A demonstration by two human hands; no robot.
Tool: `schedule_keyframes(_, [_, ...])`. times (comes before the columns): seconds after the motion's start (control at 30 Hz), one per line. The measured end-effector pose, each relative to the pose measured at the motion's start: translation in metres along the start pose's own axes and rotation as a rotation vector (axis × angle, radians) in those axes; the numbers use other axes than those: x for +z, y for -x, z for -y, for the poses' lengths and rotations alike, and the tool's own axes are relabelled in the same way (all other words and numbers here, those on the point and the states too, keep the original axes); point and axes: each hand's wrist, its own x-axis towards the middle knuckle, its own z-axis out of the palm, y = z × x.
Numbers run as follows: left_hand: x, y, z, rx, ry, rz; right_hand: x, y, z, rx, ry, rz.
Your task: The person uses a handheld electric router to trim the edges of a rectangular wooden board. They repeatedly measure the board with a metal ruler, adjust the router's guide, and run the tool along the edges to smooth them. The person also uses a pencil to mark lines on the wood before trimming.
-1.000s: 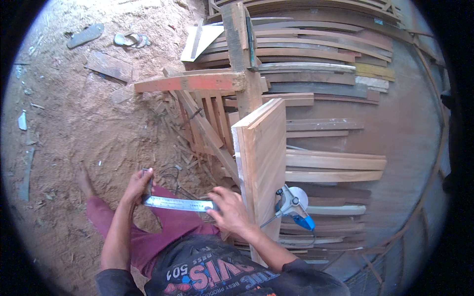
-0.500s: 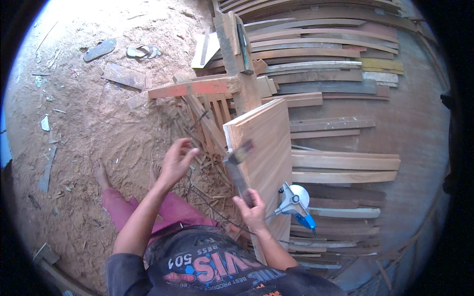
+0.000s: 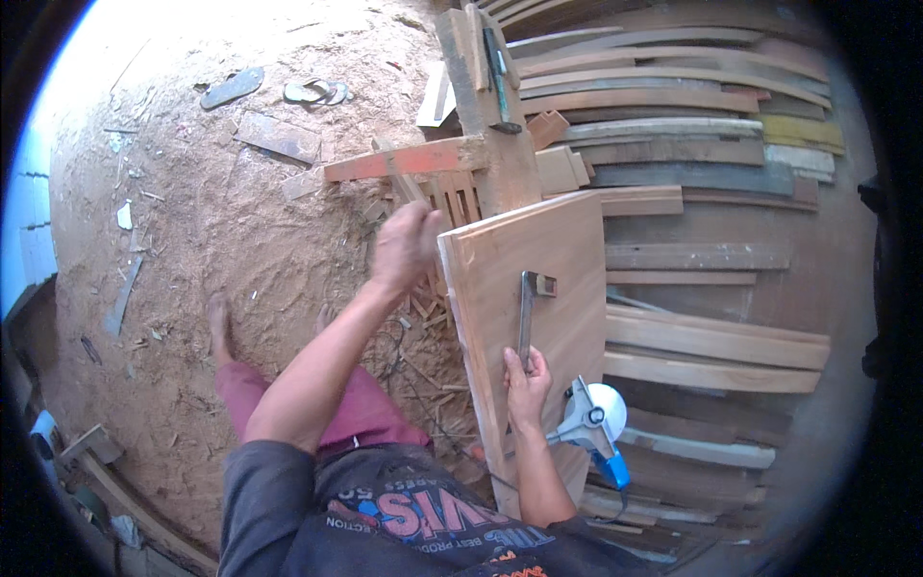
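Observation:
A light wooden panel [image 3: 558, 260] lies tilted in front of me on the work surface. My right hand [image 3: 527, 383] is closed on the lower end of a metal try square [image 3: 527, 313], whose blade lies flat on the panel and whose stock points right at the top. My left hand [image 3: 404, 248] is raised at the panel's upper left corner, blurred; I cannot tell whether it touches the edge.
A blue and white power tool [image 3: 596, 428] lies by my right forearm. Stacked planks [image 3: 692, 125] fill the right side. A reddish wooden bar [image 3: 404, 159] and an upright post [image 3: 490, 106] stand behind the panel. Sawdust floor [image 3: 212, 250] with scraps and sandals on the left.
The metal square went from flat across my lap, held by both hands, to lying upright on the panel in my right hand. My left hand let go and rose to the panel's corner.

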Motion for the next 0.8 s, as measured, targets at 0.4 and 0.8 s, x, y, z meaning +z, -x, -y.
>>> schedule_keyframes(0.4, [-0.210,0.278,0.325,-0.649,-0.306,0.266,0.045,-0.024,0.052,-0.586,1.048,-0.176])
schedule_keyframes(0.8, [-0.211,0.336,0.376,-0.787,0.160,0.434,0.160,-0.041,0.079,-0.767,1.218,-0.137])
